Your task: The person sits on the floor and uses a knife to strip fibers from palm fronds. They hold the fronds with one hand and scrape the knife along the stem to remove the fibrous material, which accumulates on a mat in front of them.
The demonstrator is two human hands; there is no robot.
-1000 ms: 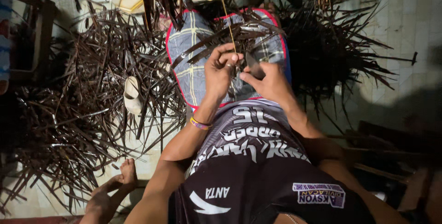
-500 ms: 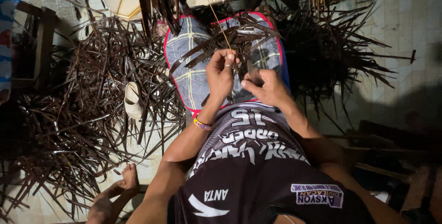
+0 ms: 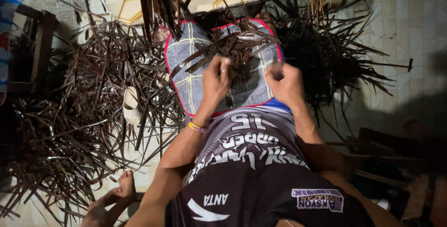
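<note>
The scene is dim, lit by one hard light from above and ahead that brightens the pale floor tiles [image 3: 409, 17] and the checked cloth [image 3: 195, 68], while the corners sink into near black, most of all at the lower right. The dark leaf strips [image 3: 84, 115] lose detail in shadow. The right hand [image 3: 285, 83] is slightly smeared by motion, the left hand [image 3: 215, 80] is sharper, and the wide lens bends lines near the edges.

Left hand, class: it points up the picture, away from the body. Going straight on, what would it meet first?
Most likely the bundle of dark dried leaf strips lying across the grey checked, red-edged cloth. The left hand already touches their near ends, though depth is hard to judge.
</note>
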